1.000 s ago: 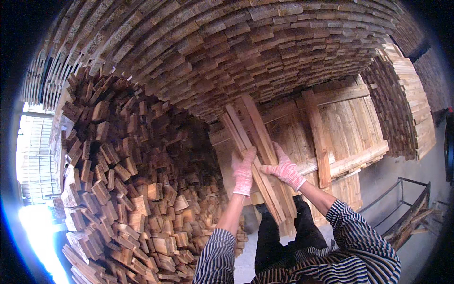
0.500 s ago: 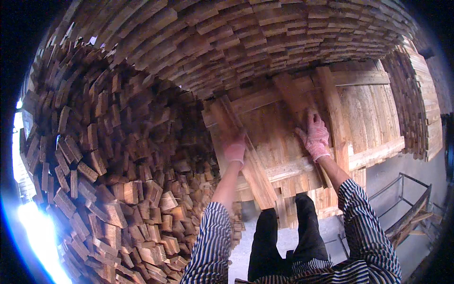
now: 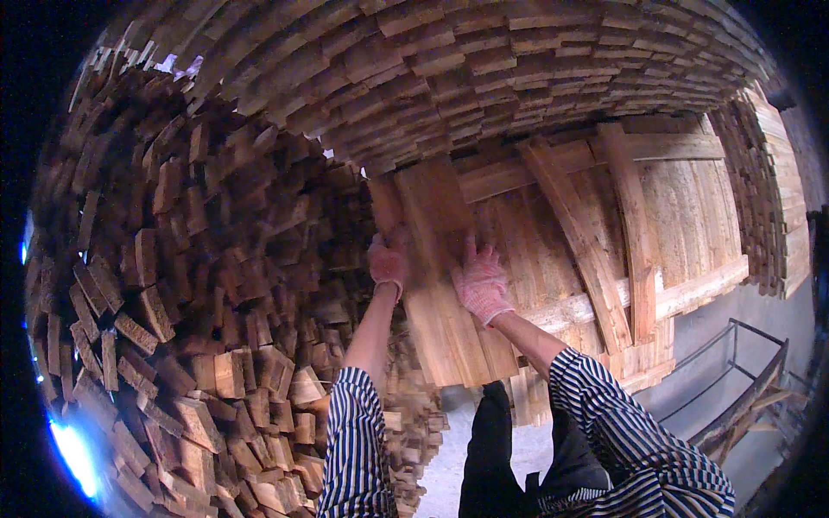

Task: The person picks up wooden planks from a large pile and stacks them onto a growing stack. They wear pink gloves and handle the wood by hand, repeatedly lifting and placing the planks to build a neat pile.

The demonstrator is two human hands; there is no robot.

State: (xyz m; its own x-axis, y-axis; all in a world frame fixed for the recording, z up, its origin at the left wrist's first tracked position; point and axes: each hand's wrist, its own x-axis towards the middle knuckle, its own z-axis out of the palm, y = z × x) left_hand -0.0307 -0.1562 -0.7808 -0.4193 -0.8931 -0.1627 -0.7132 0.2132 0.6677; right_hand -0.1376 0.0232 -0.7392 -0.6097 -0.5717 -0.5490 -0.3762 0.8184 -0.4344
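At centre, boards (image 3: pixel 445 332) are lying side by side on a plank platform (image 3: pixel 686 207). Your blurred left hand (image 3: pixel 389 262) is resting at their left edge, its grip unclear; your right hand (image 3: pixel 482 285) is lying fingers spread, grasping nothing, at their right.

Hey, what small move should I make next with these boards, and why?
Perhaps ease the bunched boards apart with your right hand: they lie close, side by side, while bare wooden panel shows between them and the slanted board to their right.
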